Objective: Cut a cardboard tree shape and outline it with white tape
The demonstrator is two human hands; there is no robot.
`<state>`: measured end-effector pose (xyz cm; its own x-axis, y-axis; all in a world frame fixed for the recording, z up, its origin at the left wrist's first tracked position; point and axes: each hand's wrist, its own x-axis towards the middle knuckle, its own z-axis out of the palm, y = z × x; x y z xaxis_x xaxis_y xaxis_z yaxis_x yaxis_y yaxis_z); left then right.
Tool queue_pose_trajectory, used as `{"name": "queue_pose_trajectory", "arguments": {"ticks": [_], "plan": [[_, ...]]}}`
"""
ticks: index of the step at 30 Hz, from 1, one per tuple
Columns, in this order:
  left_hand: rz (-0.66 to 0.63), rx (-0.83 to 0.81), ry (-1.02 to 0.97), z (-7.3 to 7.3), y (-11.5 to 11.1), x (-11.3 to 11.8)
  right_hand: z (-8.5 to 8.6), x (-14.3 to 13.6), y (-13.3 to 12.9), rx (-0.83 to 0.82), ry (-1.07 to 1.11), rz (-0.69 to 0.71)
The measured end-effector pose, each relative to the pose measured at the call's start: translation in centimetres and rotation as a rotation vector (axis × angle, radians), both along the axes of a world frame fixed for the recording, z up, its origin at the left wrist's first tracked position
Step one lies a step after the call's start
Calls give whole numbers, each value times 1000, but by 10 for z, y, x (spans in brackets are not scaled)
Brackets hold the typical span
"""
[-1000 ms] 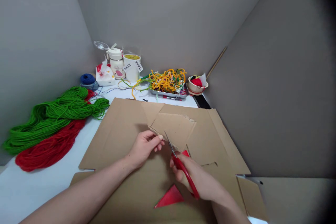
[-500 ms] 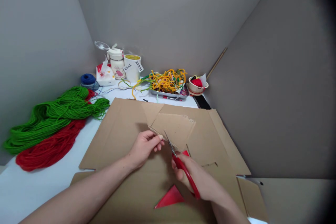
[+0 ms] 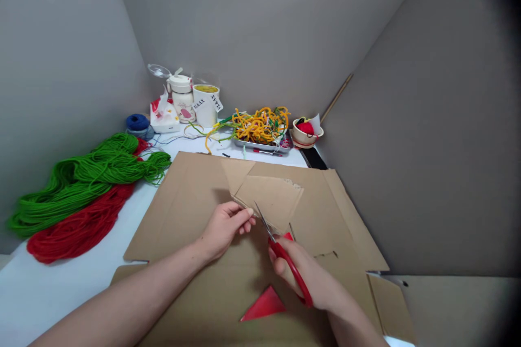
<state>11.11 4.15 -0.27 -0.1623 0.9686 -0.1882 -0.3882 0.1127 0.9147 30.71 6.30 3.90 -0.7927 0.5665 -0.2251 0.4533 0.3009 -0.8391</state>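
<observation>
My left hand [image 3: 230,227] pinches the near edge of a small piece of cardboard [image 3: 268,195] between thumb and fingers. Red-handled scissors [image 3: 291,271] are gripped in my right hand [image 3: 303,268], their blades pointing up and away at the cardboard piece, just right of my left fingertips. Whether the blades are parted cannot be made out. A red triangular piece [image 3: 264,304] lies below my hands, and another bit of red shows behind my right hand. Everything sits over a large flattened cardboard sheet [image 3: 179,206].
Green yarn [image 3: 89,179] and red yarn [image 3: 81,222] lie on the left. At the back stand a tissue box [image 3: 164,116], a white bottle [image 3: 183,100], a white tub [image 3: 206,105], a tray of orange yarn pieces [image 3: 260,127] and a bowl [image 3: 306,133] with red yarn.
Hardly anything differs. My right hand and the scissors have shifted very slightly to the right; my left hand keeps its pinch on the cardboard.
</observation>
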Motion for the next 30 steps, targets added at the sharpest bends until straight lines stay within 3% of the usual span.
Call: {"name": "queue_pose_trajectory", "arguments": {"ticks": [30], "plan": [[6, -27, 14, 4, 1, 0, 0, -4, -4, -38, 42, -112]]}}
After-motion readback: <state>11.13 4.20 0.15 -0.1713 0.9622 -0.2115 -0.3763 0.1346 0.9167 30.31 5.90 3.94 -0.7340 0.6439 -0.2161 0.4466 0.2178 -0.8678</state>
